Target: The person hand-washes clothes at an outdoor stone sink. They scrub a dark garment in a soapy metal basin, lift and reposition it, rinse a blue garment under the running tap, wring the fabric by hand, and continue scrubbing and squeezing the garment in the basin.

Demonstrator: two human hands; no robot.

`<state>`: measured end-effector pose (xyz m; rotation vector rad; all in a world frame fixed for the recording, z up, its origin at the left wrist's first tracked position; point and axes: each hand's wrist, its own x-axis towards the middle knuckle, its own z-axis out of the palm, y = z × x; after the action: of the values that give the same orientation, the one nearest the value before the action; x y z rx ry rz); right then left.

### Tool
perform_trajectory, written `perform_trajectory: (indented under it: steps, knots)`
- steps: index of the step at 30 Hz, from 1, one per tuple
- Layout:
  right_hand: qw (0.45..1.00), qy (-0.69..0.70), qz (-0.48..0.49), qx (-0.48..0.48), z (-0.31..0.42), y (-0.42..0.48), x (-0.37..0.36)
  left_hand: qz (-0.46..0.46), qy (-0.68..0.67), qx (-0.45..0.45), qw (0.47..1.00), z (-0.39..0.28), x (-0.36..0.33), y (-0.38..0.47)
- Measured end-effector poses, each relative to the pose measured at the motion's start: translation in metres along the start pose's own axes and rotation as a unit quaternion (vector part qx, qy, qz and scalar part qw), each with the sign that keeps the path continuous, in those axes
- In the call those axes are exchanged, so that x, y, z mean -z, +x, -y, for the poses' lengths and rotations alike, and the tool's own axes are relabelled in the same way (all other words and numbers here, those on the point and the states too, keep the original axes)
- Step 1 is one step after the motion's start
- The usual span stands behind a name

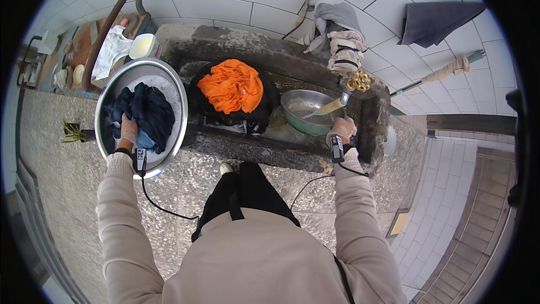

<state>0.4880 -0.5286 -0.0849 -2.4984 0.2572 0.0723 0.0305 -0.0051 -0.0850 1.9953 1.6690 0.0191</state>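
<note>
My left hand (129,130), in a clear plastic glove, grips a wet dark blue garment (154,109); its fingertips are partly lost in the folds. That garment lies in a large metal basin (184,105) of sudsy water, with a lighter blue piece of cloth (145,139) beside it. At the stone sink's right end, my gloved right hand (342,129) holds the rim of a metal bowl with a greenish outside (301,123). Water runs into it from a hose-tipped tap (331,106). Between the two vessels, a bunched orange cloth (232,86) rests on soaked black cloth (270,97).
A stone sink (274,154) spans the space before me. The yellow valve wheel (359,81) and a cloth-wrapped pipe (344,50) rise behind the bowl. A curved rusty pipe (103,38), a white cloth (112,48) and a plastic tub (143,46) stand beyond the basin.
</note>
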Motion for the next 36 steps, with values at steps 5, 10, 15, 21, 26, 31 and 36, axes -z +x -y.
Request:
perform_trajectory:
  steps: [5,10,15,21,26,31,36]
  knots:
    - [0.860,0.394,0.127,-0.300,-0.055,-0.016,-0.026,-0.010,0.013,-0.013,1.000,0.001,0.000,-0.001]
    - [0.837,0.491,0.123,-0.208,-0.064,-0.068,-0.010,-0.043,-0.003,-0.039,0.998,0.013,-0.007,0.003]
    - [0.842,0.510,0.134,-0.113,-0.015,-0.081,-0.014,-0.043,-0.004,-0.042,0.998,0.023,-0.012,0.012]
    - [0.870,0.486,0.081,-0.008,-0.001,-0.039,-0.016,-0.030,-0.024,-0.041,0.998,0.027,-0.012,0.017]
    - [0.883,0.459,0.079,-0.059,-0.028,-0.039,0.013,-0.039,0.022,-0.028,0.999,0.030,-0.013,0.017]
    - [0.914,0.365,0.110,-0.139,-0.036,-0.031,0.014,-0.035,0.035,-0.014,0.999,0.033,-0.013,0.021]
    - [0.964,0.214,-0.022,0.155,-0.017,-0.008,0.021,-0.028,0.020,-0.027,0.999,0.032,-0.012,0.022]
